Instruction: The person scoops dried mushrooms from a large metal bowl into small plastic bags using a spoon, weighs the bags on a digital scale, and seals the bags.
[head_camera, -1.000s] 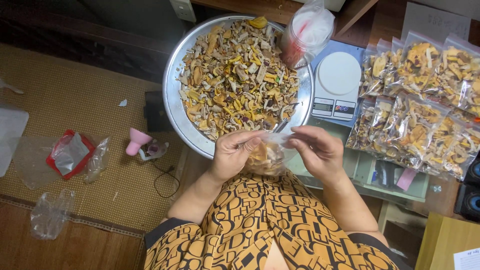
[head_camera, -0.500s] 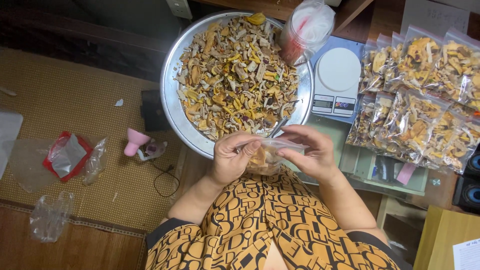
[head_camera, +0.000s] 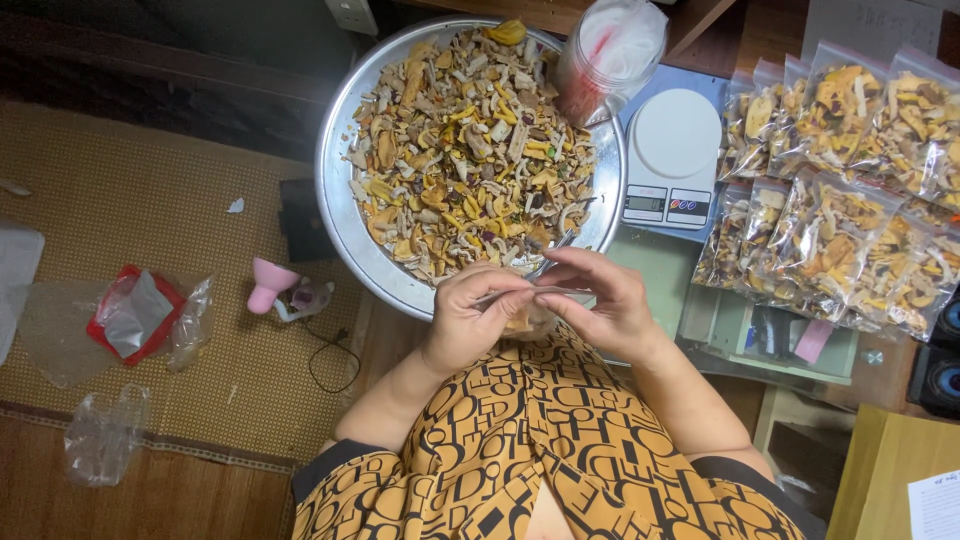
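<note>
Floor-level workspace: left hand (head_camera: 470, 315) and right hand (head_camera: 605, 305) together pinch a small bag (head_camera: 528, 318) shut (many filled bags (head_camera: 840, 200) done, metal tray (head_camera: 340, 215) still loaded).

Both hands meet over the lap, the left hand (head_camera: 478, 318) and right hand (head_camera: 608, 310) pinching the top edge of a small bag (head_camera: 528, 318) between them, so no gap is left there. Just ahead, the tray (head_camera: 340, 215) rim blocks any forward reach at table level; a hand must pass over it. Ahead and right, the jar (head_camera: 607, 50) stands tall at the tray's edge, with the scale (head_camera: 672, 160) just beside it. Further right, filled bags (head_camera: 840, 190) cover the surface. Left of the left hand, the mat (head_camera: 130, 200) lies mostly open, with only a cable (head_camera: 330, 360), pink cup (head_camera: 268, 285) and loose wrappers (head_camera: 135, 315) well apart.
</note>
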